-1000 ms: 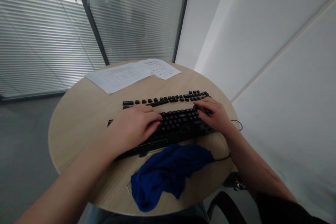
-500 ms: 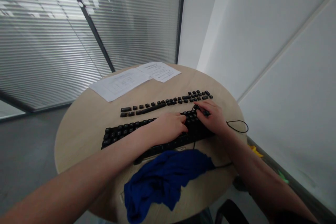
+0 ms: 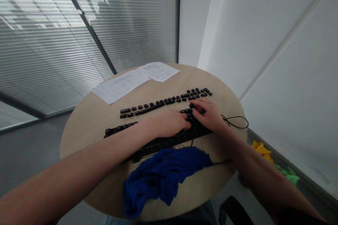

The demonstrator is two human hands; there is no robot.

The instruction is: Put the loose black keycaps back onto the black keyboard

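Observation:
A black keyboard lies on the round wooden table, partly covered by my arms. Loose black keycaps are laid out in rows just beyond it. My left hand rests on the middle of the keyboard with its fingers curled at the keys; whether they hold anything is hidden. Near the keyboard's right part, my right hand has thumb and index finger pinched together at a small black keycap. A crumpled blue cloth lies on the near side of the keyboard.
Printed papers lie at the table's far left edge. A looped black cable is at the right. Yellow and green cloths are low by the wall. A black chair part shows at the bottom.
The view has shifted slightly, showing more of the yellow and green items. My left hand has moved a little right along the keyboard; my right hand stays near the same keys.

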